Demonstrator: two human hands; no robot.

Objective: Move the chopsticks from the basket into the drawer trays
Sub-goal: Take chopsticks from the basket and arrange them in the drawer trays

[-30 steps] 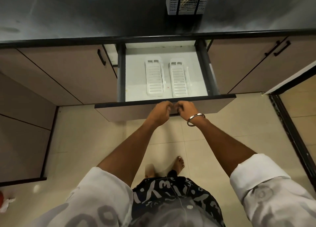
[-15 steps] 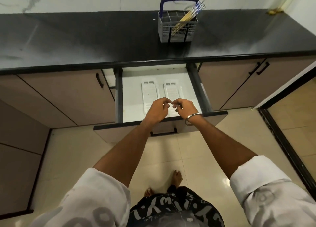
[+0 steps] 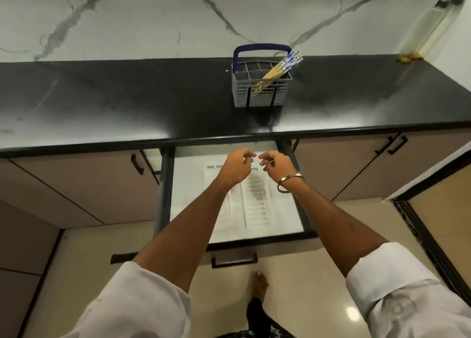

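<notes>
A grey slotted basket [image 3: 260, 93] with a blue handle stands on the black counter. A bundle of wooden chopsticks [image 3: 279, 67] with blue-patterned tops leans out of it to the right. Below the counter the drawer [image 3: 168, 200] is pulled out; two white slotted trays [image 3: 256, 205] lie side by side in it with nothing in them. My left hand [image 3: 235, 168] and my right hand [image 3: 276, 167] hover close together above the back of the drawer, fingers loosely curled, holding nothing. A metal bangle sits on my right wrist.
Closed cabinet doors with black handles [image 3: 137, 164] flank the drawer. A tall clear bottle [image 3: 428, 29] leans at the far right against the marble wall. My bare foot [image 3: 260, 284] is on the tiled floor below the drawer front. A dark door frame [image 3: 428, 241] runs along the right.
Both hands let go of the drawer front and rose over the open drawer toward the counter. The view tilted up, bringing the basket and wall into sight.
</notes>
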